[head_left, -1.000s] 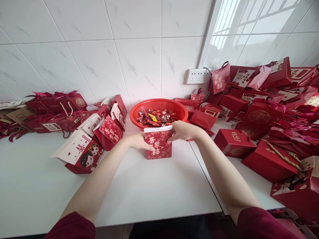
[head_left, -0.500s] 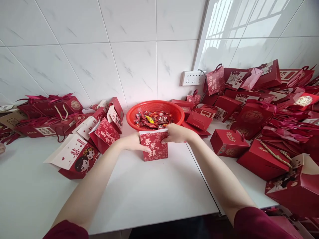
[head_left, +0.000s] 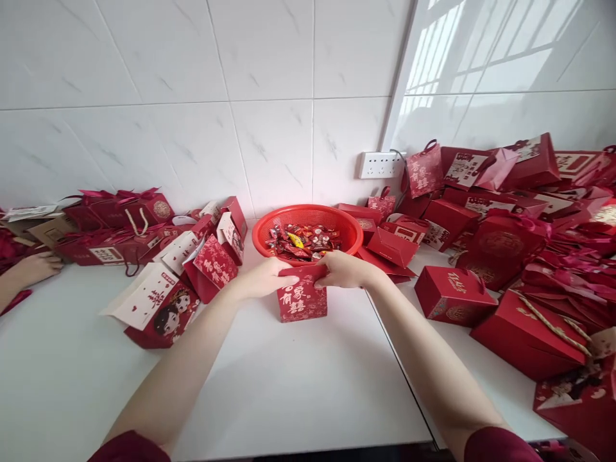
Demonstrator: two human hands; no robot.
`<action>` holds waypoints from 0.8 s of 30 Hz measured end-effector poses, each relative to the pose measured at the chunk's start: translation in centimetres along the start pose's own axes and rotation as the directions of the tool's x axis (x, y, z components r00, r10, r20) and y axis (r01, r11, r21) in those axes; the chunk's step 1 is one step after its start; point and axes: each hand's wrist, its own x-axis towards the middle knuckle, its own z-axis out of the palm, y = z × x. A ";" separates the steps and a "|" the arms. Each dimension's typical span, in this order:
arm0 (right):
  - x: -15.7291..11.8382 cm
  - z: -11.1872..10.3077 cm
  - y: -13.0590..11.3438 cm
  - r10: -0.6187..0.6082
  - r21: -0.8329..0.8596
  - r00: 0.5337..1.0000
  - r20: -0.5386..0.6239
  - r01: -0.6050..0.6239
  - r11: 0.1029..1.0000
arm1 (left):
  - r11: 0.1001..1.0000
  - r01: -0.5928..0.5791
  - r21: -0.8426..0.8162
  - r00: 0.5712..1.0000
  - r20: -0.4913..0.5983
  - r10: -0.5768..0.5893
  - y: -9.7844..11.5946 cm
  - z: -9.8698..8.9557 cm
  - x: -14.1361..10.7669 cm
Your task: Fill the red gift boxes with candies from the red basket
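Observation:
A small red gift box (head_left: 303, 301) with pale lettering stands upright on the white table, right in front of me. My left hand (head_left: 264, 279) grips its upper left side, thumb across the front. At the upper right corner my right hand (head_left: 341, 269) pinches the box, its thumb also on the front face. The backs of my fingers hide part of the rim. Just behind the box sits a red plastic basket (head_left: 357, 247) holding many wrapped candies (head_left: 308, 240), one of them yellow.
Red gift boxes (head_left: 495, 244) are heaped on the right. More boxes (head_left: 161, 305) stand on the left, some with open flaps. Another person's hand (head_left: 41, 266) rests at the far left edge. A power strip (head_left: 382, 165) is on the tiled wall behind.
The white inner edge at the box's top no longer shows; both hands now hold its upper sides. The view has shifted left, and another person's hand shows more at the left.

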 end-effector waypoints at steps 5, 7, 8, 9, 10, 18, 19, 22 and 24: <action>-1.9 -1.0 -0.8 -0.085 0.020 0.996 0.041 0.084 0.996 | 0.998 -0.016 0.059 1.000 0.021 0.015 0.2 0.6 -0.2; -2.2 -1.2 -1.1 -0.113 0.006 0.993 -0.014 0.114 0.994 | 0.995 -0.006 0.095 1.000 0.023 0.004 0.4 0.7 -0.4; -2.2 -1.2 -1.3 -0.125 -0.009 0.991 -0.044 0.124 0.992 | 0.993 0.002 0.115 1.000 0.020 -0.004 0.6 0.7 -0.6; -2.1 -1.1 -1.5 -0.136 -0.026 0.988 -0.067 0.134 0.991 | 0.991 0.013 0.136 1.000 0.015 -0.015 0.8 0.6 -0.8; -1.9 -1.0 -1.7 -0.148 -0.042 0.986 -0.079 0.145 0.988 | 0.987 0.027 0.160 0.999 0.013 -0.030 1.1 0.4 -1.0; -4.3 -1.8 -3.8 -0.191 0.067 0.976 -0.108 0.199 0.978 | 0.859 0.294 0.420 0.956 -0.117 -0.270 6.7 -2.5 -8.3; -5.1 -2.3 -3.9 -0.165 0.052 0.976 -0.140 0.174 0.983 | 0.796 0.380 0.471 0.925 -0.217 -0.313 7.4 -2.8 -10.1; -7.4 -3.7 -3.8 -0.065 -0.027 0.970 -0.232 0.061 0.998 | 0.565 0.599 0.567 0.796 -0.499 -0.343 8.3 -2.5 -15.7; -8.5 -4.3 -3.4 -0.017 -0.075 0.961 -0.276 -0.004 0.997 | 0.420 0.711 0.563 0.700 -0.620 -0.354 7.6 -1.5 -18.5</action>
